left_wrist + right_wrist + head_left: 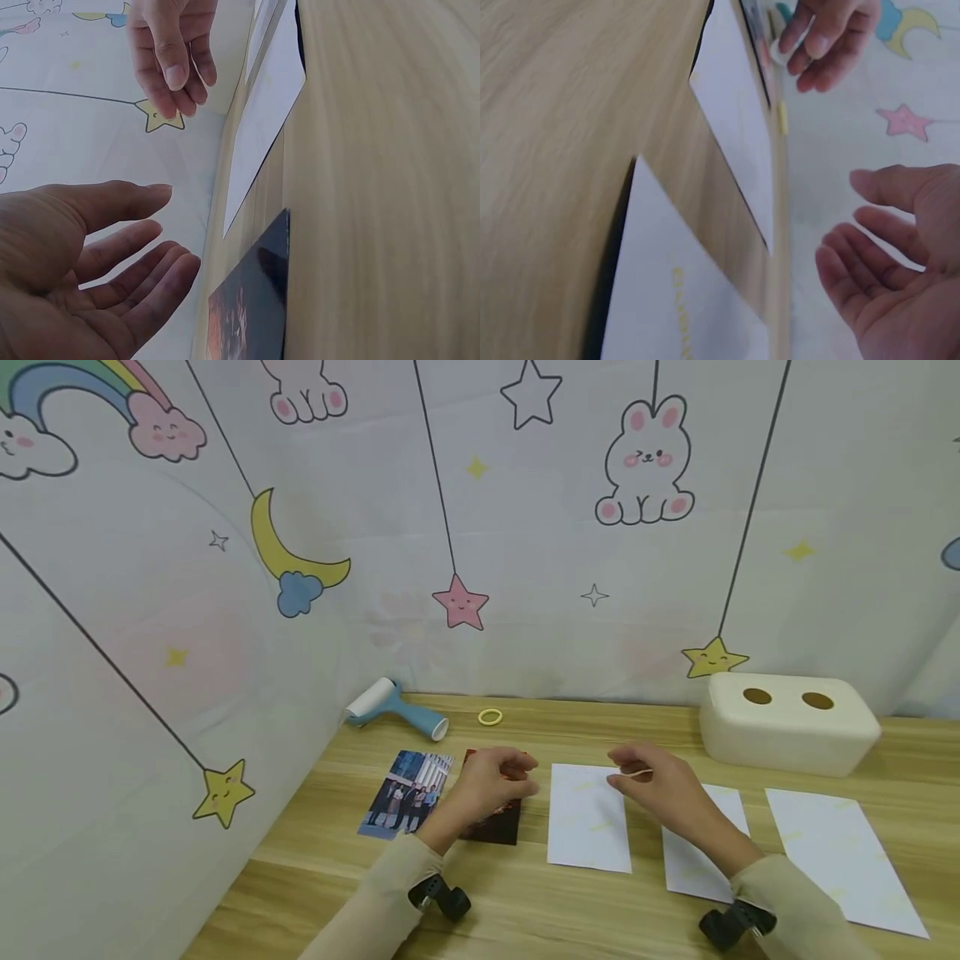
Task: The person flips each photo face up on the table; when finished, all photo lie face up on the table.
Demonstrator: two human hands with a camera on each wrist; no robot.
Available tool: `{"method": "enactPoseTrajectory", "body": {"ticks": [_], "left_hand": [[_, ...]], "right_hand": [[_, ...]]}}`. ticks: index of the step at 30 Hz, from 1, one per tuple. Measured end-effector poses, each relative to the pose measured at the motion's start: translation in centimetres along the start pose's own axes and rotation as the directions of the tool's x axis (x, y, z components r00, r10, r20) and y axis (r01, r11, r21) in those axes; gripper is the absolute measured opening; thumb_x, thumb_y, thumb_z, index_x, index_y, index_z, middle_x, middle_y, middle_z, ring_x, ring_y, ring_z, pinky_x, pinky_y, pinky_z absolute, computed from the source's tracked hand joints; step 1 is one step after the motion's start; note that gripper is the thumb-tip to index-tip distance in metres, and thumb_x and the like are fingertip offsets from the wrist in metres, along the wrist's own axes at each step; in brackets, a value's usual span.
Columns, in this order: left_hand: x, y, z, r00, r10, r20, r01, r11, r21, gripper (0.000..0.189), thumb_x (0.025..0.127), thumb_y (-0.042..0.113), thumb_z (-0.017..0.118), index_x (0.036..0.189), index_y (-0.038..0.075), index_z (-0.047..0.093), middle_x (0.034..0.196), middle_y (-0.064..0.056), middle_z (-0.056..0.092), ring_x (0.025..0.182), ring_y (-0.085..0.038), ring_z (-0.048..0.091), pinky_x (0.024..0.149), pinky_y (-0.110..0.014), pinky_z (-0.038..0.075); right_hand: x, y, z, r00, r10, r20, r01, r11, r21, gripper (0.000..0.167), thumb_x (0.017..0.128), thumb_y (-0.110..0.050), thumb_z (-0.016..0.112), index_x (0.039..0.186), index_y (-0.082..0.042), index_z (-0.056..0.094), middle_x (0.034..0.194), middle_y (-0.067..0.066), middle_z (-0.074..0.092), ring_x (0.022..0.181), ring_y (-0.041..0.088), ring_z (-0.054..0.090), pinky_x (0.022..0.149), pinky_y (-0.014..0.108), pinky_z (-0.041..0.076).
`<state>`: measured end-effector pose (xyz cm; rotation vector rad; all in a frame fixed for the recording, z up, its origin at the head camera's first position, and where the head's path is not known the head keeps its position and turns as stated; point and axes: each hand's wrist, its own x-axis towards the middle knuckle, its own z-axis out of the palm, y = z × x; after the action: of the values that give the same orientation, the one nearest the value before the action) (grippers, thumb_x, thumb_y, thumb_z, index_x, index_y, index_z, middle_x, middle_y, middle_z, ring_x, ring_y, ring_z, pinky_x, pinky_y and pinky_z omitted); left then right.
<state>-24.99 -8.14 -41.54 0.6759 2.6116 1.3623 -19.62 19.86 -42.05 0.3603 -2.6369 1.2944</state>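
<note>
Left hand (491,785) hovers over a dark glossy photo print (497,822) lying flat on the light wooden surface (525,910); fingers loosely spread, grasping nothing per the left wrist view. Right hand (652,785) hovers above a blank white rectangular card (588,827), fingers relaxed and empty. A colour group photograph (407,793) lies at 9 o'clock of the dark print, just beside it. Two more white cards (697,860) (840,852) lie at 3 o'clock of the first. Cream plastic box with two round holes (787,722) sits at 1 o'clock; blue-handled lint roller (393,706) and yellow ring (490,717) at 11 o'clock.
</note>
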Motion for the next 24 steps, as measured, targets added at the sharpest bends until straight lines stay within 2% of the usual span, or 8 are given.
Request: {"method": "enactPoseTrajectory", "body": {"ticks": [3,9,17,24], "left_hand": [[0.2,0.3,0.6,1.000,-0.005,0.023,0.005,1.000,0.009,0.031,0.091,0.009,0.085,0.119,0.000,0.077,0.111,-0.015,0.076,0.098,-0.023,0.072,0.076,-0.029,0.060],[0.6,0.6,1.6,0.996,0.023,0.085,-0.029,0.997,0.065,0.036,0.087,0.013,0.088,0.121,0.002,0.078,0.118,-0.011,0.074,0.104,-0.023,0.072,0.088,-0.033,0.059],[0.7,0.8,2.4,0.993,0.058,0.101,-0.061,0.998,0.029,0.038,0.084,0.009,0.090,0.118,-0.001,0.078,0.116,-0.014,0.075,0.106,-0.029,0.073,0.086,-0.029,0.059],[0.6,1.0,2.9,0.993,0.050,0.104,-0.060,0.994,0.095,0.036,0.084,0.010,0.092,0.117,0.002,0.079,0.112,-0.010,0.076,0.103,-0.025,0.073,0.086,-0.028,0.058]], "right_hand": [[-0.3,0.4,-0.3,1.000,0.001,-0.009,-0.001,1.000,0.002,0.033,0.097,-0.012,0.080,0.126,0.002,0.071,0.119,0.016,0.072,0.108,0.032,0.071,0.091,0.045,0.059],[-0.8,1.2,-0.6,1.000,0.008,-0.020,-0.008,1.000,0.010,0.031,0.097,-0.012,0.080,0.123,0.002,0.071,0.116,0.013,0.073,0.107,0.032,0.071,0.091,0.045,0.059],[-1.2,1.9,-0.5,0.998,0.064,0.001,-0.064,0.998,0.019,0.029,0.098,-0.012,0.078,0.123,0.003,0.072,0.116,0.013,0.074,0.108,0.033,0.070,0.092,0.045,0.059],[-1.2,2.4,-0.3,0.996,0.080,0.032,-0.080,0.997,0.016,0.027,0.098,-0.012,0.078,0.121,0.003,0.073,0.114,0.012,0.075,0.105,0.030,0.071,0.088,0.041,0.059]]}}
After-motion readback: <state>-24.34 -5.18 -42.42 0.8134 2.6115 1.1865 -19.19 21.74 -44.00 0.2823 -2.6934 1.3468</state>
